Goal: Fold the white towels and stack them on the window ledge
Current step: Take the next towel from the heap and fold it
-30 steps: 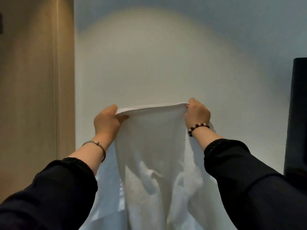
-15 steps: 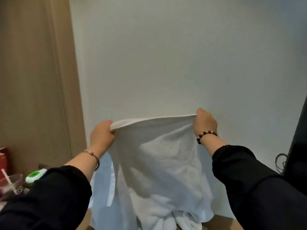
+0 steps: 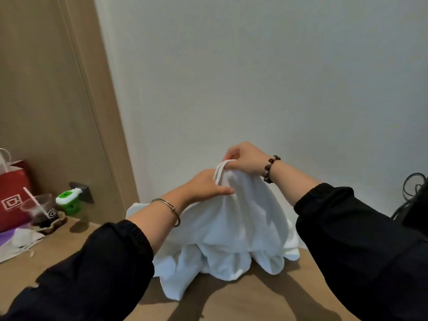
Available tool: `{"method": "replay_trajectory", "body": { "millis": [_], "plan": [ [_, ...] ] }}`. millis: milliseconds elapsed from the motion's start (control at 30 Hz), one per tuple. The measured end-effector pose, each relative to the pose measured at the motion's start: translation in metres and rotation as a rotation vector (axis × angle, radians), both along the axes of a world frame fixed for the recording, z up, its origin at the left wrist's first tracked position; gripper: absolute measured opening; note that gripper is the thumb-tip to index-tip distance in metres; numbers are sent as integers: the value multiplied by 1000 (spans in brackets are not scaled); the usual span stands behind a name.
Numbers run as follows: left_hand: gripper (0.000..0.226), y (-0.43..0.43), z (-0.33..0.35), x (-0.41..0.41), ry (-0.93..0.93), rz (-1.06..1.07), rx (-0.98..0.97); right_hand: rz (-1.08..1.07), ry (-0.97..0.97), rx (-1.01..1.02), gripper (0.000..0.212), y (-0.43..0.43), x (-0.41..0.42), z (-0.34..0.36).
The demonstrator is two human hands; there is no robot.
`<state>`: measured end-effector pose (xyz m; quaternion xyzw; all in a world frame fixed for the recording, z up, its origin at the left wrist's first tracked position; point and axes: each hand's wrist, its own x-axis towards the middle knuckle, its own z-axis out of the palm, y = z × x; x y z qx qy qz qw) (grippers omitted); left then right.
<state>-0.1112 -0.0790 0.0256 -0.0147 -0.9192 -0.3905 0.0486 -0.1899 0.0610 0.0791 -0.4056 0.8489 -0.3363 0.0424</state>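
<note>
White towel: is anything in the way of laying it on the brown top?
Nothing visible is. The right hand pinches the white towel, the left hand touches it, and its bottom already lies on the brown top. The cup and red bag stand apart, far left.

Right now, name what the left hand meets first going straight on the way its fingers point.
The white towel: the left hand holds its bunched top, fingers pointing into the cloth hanging under the right hand. Beyond that, perhaps the right wrist; depth is unclear.
</note>
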Motion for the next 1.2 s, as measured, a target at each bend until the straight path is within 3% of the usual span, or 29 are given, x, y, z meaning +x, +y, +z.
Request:
{"method": "replay_trajectory", "body": {
  "millis": [67,133,233,300,367,433,500,567,600,633,700,800,967,1067,1200],
  "plan": [
    [8,0,-9,2,32,101,-44,34,-1,39,7,4,2,-8],
    [11,-5,-18,3,69,144,-56,55,-6,218,18,14,1,-18],
    [14,-19,-25,9,123,205,-72,-13,8,681,38,37,-5,-42],
    [16,-31,-27,13,163,262,-52,-48,-16,794,45,51,-11,-60],
    [15,-42,-27,18,156,296,-14,-109,-83,687,40,62,-16,-68],
    [12,-54,-27,22,65,292,-106,-183,-134,490,27,68,-17,-68],
    [11,-65,-31,25,-201,240,-395,-263,-134,283,23,66,-17,-64],
    [26,-70,-38,32,-502,159,-716,-314,-152,90,26,59,-16,-62],
    [33,-68,-41,34,-551,110,-819,-309,-169,14,29,55,-13,-59],
    [38,-64,-43,34,-507,59,-816,-286,-191,-39,33,50,-11,-56],
    [44,-49,-39,30,-307,-41,-530,-201,-211,-71,35,40,-3,-50],
    [15,-15,-15,25,-101,-65,-33,-79,-178,-52,21,29,11,-41],
    [26,-6,-9,15,97,89,-112,-3,-198,-4,12,32,11,-41],
    [23,-17,-14,11,189,221,-8,-3,-240,270,16,41,3,-64],
    [22,-24,-8,9,159,160,24,-165,-96,227,36,32,-8,-74]
  ]
}}
